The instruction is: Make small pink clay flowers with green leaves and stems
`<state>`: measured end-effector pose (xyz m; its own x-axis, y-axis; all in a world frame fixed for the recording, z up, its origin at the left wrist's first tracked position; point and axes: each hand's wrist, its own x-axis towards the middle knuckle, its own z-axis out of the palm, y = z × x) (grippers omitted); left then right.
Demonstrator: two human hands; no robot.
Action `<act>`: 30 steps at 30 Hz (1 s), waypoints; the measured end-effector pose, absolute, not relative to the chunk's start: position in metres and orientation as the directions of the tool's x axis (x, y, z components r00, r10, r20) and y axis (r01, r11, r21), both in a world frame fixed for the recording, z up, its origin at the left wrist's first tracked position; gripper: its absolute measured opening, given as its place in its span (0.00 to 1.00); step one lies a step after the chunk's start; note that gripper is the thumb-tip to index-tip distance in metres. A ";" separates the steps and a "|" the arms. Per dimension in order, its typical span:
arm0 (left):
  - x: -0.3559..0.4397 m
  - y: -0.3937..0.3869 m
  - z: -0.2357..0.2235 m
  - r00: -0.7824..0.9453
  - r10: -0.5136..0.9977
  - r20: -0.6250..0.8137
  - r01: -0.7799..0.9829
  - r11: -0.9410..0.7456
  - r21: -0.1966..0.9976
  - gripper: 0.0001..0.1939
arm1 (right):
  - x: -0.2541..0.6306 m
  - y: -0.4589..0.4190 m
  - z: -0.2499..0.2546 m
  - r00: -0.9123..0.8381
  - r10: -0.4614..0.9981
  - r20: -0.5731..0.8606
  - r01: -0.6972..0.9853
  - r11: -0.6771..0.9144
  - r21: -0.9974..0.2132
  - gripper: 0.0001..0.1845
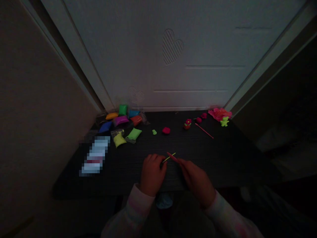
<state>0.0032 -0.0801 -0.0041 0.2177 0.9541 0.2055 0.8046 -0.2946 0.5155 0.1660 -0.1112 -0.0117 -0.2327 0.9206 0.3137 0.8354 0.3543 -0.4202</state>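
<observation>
One thin yellow strip (166, 159) is pinched at its near end by the left hand (153, 172), slanting away rightward over the dark table (126, 170), and is crossed by a pink tool (174, 159) gripped in the right hand (197, 181).

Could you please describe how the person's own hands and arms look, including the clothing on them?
The left hand and right hand are bare, without gloves. The left sleeve and right sleeve are long and pale, with soft, blurry pink and bluish patches.
</observation>
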 end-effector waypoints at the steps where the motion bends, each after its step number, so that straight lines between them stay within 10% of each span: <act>1: 0.003 -0.080 -0.004 0.215 0.955 0.204 0.804 -0.292 0.517 0.06 | 0.164 -0.112 -0.012 -0.253 0.917 0.310 0.837 0.368 -0.405 0.15; 30: 0.006 -0.081 0.001 0.303 0.946 0.118 0.842 -0.324 0.431 0.20 | 0.158 -0.109 -0.011 -0.289 0.928 0.236 0.905 0.345 -0.247 0.16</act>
